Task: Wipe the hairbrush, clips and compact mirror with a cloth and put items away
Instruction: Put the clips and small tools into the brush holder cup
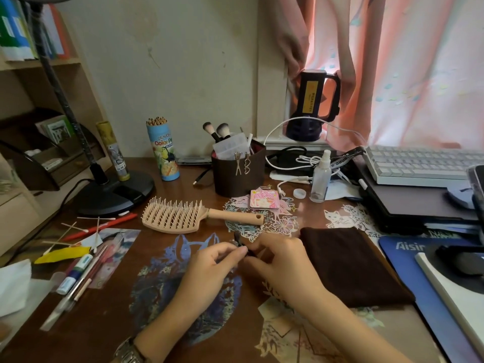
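Between your hands at mid-desk: small dark clip (239,244), partly hidden, axis unclear | your left hand (209,268) and right hand (280,260) meet, fingertips pinching it | beige hairbrush (183,217) lies behind, bristles up, long axis left-right, handle pointing right toward pink compact mirror (264,199) | brown cloth (348,263) flat, just right.

Lighting: dim, warm — daylight filtering through the pink curtain (408,74) at upper right, which glows brightest. Far wall muted, mottled. Shadows: soft, falling toward the viewer and left; shelf (39,106) recesses dark. Glare: faint sheen on the counter (146,305). Distortion: wide-angle bowing at the edges — corners smeared. Focus: soft overall, fine detail blurred.
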`<action>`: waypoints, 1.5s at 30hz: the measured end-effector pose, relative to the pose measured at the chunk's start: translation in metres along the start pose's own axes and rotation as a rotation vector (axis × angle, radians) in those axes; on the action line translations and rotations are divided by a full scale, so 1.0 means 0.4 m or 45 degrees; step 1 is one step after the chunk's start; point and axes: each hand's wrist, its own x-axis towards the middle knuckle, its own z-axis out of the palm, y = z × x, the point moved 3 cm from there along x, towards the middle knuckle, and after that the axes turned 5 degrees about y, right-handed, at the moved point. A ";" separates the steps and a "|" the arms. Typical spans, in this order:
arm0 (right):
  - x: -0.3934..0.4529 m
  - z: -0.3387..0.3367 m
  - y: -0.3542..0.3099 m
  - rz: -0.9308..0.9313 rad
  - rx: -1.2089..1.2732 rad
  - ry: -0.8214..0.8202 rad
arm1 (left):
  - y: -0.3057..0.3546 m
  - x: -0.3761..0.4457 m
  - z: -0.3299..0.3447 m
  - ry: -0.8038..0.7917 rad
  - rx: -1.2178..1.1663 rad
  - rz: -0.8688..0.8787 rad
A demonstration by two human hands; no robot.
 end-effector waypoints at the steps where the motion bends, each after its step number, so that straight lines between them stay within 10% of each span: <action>1: -0.002 0.002 -0.004 -0.020 -0.009 0.010 | -0.001 0.001 -0.001 0.012 -0.009 -0.006; 8: -0.007 0.009 -0.015 -0.041 0.073 -0.055 | -0.020 0.020 -0.014 0.080 -0.205 -0.137; 19: 0.017 -0.035 0.016 0.611 0.684 -0.184 | -0.014 0.012 -0.007 -0.085 0.066 0.033; 45: 0.023 -0.036 0.049 0.550 0.512 -0.192 | -0.022 0.015 -0.006 -0.120 0.308 0.163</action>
